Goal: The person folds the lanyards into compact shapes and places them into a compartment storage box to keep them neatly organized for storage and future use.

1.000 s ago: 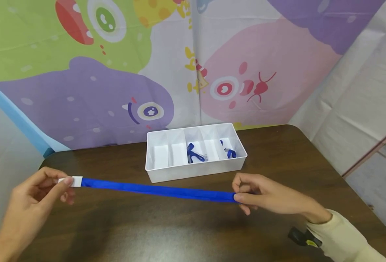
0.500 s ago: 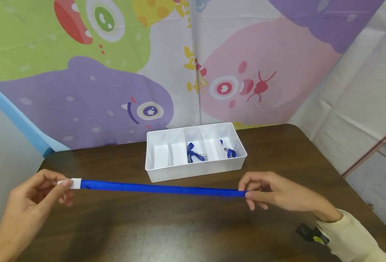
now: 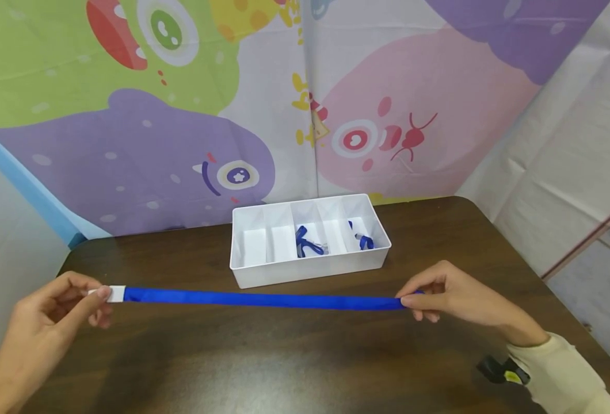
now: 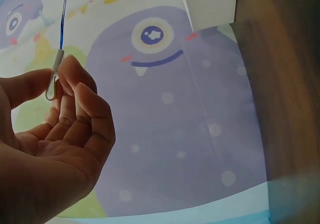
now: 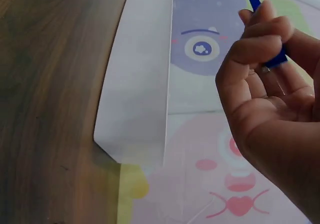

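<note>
A blue lanyard (image 3: 263,299) stretches nearly level above the table, between my two hands. My left hand (image 3: 48,328) pinches the white clip (image 3: 115,294) at its left end between thumb and fingers. The left wrist view shows that clip's hook (image 4: 51,87) at the thumb tip, with the strap seen edge-on above it. At the other end, my right hand (image 3: 457,296) pinches the blue strap between thumb and forefinger. A short blue end (image 5: 276,60) pokes out past the right fingers in the right wrist view.
A white divided box (image 3: 305,270) stands at the back of the dark wooden table (image 3: 284,368). Blue straps (image 3: 310,247) lie in its middle compartment, and another blue piece (image 3: 366,242) in the rightmost one. A cartoon-printed cloth (image 3: 180,155) hangs behind.
My right hand has moved to the right and slightly up, sliding along the lanyard, so more strap shows between the hands. The left hand has shifted slightly left and down with the clip.
</note>
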Motion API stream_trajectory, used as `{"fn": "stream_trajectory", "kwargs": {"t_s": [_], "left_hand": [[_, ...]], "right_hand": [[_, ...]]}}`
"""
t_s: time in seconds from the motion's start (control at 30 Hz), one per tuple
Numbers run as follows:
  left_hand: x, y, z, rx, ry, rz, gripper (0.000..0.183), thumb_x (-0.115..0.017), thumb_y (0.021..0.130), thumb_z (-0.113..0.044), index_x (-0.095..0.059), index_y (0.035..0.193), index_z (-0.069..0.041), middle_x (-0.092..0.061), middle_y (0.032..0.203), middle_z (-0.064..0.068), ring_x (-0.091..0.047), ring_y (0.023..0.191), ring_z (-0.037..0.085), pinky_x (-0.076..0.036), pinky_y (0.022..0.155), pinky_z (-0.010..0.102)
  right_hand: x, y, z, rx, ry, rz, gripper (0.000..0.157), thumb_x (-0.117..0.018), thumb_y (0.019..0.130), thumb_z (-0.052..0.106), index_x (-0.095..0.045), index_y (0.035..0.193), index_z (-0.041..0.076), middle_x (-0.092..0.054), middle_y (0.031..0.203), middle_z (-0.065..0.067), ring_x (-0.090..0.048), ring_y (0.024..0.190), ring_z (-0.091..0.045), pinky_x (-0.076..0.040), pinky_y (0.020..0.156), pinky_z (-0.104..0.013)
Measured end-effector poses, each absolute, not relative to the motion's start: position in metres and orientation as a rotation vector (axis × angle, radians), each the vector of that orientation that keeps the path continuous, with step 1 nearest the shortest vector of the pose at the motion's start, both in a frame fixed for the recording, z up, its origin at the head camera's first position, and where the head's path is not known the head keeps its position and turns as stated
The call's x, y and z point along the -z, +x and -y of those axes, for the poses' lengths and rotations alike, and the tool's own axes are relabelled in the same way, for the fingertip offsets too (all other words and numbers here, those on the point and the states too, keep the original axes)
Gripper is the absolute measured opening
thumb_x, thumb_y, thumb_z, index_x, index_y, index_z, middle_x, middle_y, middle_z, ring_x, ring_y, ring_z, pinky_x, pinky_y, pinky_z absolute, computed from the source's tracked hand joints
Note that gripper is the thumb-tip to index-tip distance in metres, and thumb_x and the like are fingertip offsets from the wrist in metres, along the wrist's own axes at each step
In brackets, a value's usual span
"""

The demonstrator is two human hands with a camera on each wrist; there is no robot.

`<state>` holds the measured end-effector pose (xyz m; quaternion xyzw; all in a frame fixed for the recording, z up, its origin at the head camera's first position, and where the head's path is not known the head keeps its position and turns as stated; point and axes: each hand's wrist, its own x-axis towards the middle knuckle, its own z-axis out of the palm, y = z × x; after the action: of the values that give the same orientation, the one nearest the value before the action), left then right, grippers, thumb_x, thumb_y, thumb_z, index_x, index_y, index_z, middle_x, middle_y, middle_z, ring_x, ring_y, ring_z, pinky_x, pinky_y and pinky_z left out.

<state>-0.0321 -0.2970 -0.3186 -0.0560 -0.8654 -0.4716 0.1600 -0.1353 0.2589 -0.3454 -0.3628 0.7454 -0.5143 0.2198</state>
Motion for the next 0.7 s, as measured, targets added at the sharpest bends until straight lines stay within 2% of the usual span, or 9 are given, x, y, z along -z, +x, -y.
{"fn": "stream_trajectory", "kwargs": {"t_s": [0.13, 0.27, 0.37, 0.47, 0.57, 0.7], "left_hand": [[0.323, -0.032, 0.302, 1.456, -0.181, 2.46, 0.004, -0.057, 0.098, 0.003, -0.06, 0.096, 0.002, -0.066, 0.073, 0.013, -0.065, 0.065, 0.02, -0.055, 0.06, 0.026], [0.329, -0.033, 0.311, 1.74, -0.236, 2.334, 0.007, -0.052, 0.1, 0.005, -0.057, 0.097, 0.008, -0.068, 0.076, 0.016, -0.066, 0.066, 0.023, -0.056, 0.062, 0.028], [0.334, -0.034, 0.318, 2.03, -0.319, 2.181, 0.011, -0.044, 0.102, 0.008, -0.054, 0.097, 0.009, -0.069, 0.085, 0.016, -0.066, 0.068, 0.024, -0.057, 0.063, 0.031], [0.337, -0.034, 0.322, 2.295, -0.432, 2.032, 0.026, -0.032, 0.104, 0.01, -0.055, 0.096, 0.002, -0.07, 0.103, 0.018, -0.064, 0.071, 0.024, -0.055, 0.064, 0.032], [0.338, -0.035, 0.323, 2.559, -0.647, 1.793, 0.041, -0.015, 0.103, 0.012, -0.053, 0.094, 0.0, -0.065, 0.119, 0.025, -0.057, 0.073, 0.026, -0.045, 0.063, 0.032], [0.335, -0.035, 0.313, 2.823, -0.908, 1.372, 0.047, -0.004, 0.097, 0.01, -0.051, 0.097, 0.007, -0.06, 0.123, 0.034, -0.046, 0.067, 0.03, -0.027, 0.061, 0.035]], "right_hand": [[0.347, -0.136, -0.266, 1.419, -1.01, -2.055, 0.021, -0.058, 0.098, -0.002, -0.073, 0.111, 0.003, -0.068, 0.077, -0.007, -0.058, 0.058, -0.022, -0.052, 0.055, -0.032], [0.35, -0.136, -0.273, 1.437, -0.969, -2.037, 0.022, -0.056, 0.098, -0.002, -0.072, 0.113, 0.002, -0.07, 0.082, -0.008, -0.06, 0.064, -0.022, -0.053, 0.065, -0.033], [0.353, -0.137, -0.276, 1.462, -0.972, -2.01, 0.021, -0.056, 0.097, -0.004, -0.072, 0.112, -0.001, -0.071, 0.084, -0.013, -0.062, 0.065, -0.023, -0.054, 0.063, -0.034], [0.354, -0.136, -0.276, 1.484, -0.963, -1.997, 0.02, -0.058, 0.096, -0.006, -0.071, 0.11, -0.004, -0.07, 0.086, -0.018, -0.063, 0.064, -0.023, -0.055, 0.059, -0.035], [0.355, -0.137, -0.277, 1.489, -0.92, -2.016, 0.017, -0.059, 0.096, -0.003, -0.072, 0.108, -0.002, -0.07, 0.085, -0.019, -0.063, 0.063, -0.021, -0.054, 0.057, -0.036], [0.356, -0.137, -0.275, 1.48, -0.869, -2.024, 0.015, -0.06, 0.097, 0.001, -0.072, 0.105, 0.0, -0.069, 0.083, -0.021, -0.062, 0.062, -0.018, -0.054, 0.056, -0.037]]}}
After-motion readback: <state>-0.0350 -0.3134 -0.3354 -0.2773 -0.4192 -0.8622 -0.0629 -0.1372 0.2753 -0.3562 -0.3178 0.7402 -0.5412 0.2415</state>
